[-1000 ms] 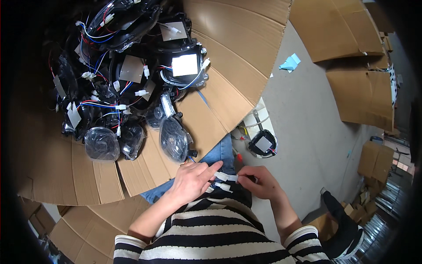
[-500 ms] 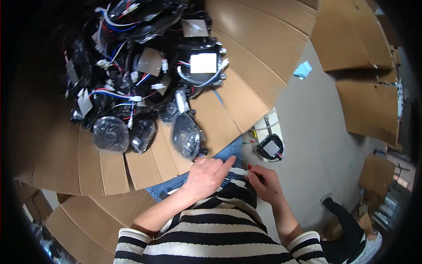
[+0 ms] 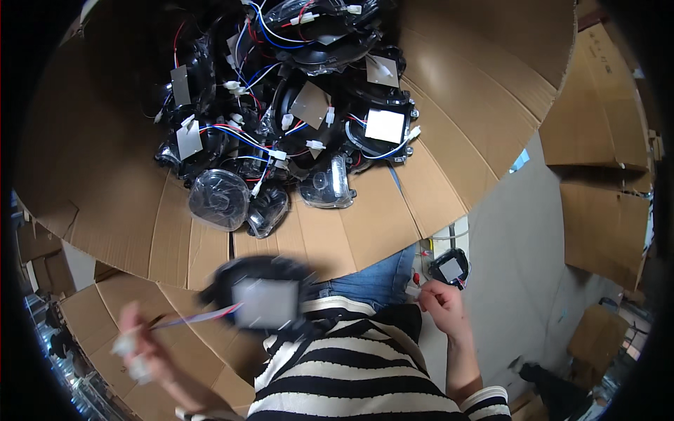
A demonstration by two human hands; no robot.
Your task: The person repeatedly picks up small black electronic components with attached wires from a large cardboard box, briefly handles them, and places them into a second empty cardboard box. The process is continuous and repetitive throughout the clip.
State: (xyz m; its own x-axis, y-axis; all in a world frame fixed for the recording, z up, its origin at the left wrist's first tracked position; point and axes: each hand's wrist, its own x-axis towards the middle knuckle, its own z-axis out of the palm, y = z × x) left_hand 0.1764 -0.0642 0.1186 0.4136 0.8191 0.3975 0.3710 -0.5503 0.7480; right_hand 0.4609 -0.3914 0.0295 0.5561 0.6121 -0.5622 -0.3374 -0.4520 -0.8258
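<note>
My left hand (image 3: 144,347), blurred by motion, is closed at the white connectors (image 3: 126,345) on the wires of a black lamp unit (image 3: 288,270). The unit is tilted, its silver plate (image 3: 265,303) facing up, between my left hand and my striped shirt. Wires stretch from the plate to those fingers. My right hand (image 3: 447,306) is pinched on a small white connector (image 3: 413,290) with a red tip (image 3: 416,278) beside it. Another black lamp unit (image 3: 449,269) with a silver plate lies on the floor side, just beyond my right hand.
A large open cardboard box (image 3: 484,133) in front holds several black lamp units (image 3: 309,105), some wrapped in clear plastic, with loose wires. More cardboard (image 3: 597,224) stands at the right beside the grey floor (image 3: 505,252). Someone's dark-clothed leg (image 3: 554,389) shows lower right.
My left hand has swung left and down from beside the clear-fronted lamp unit at the box edge, and a lamp unit now hangs by it. My right hand stays pinched. The view has shifted.
</note>
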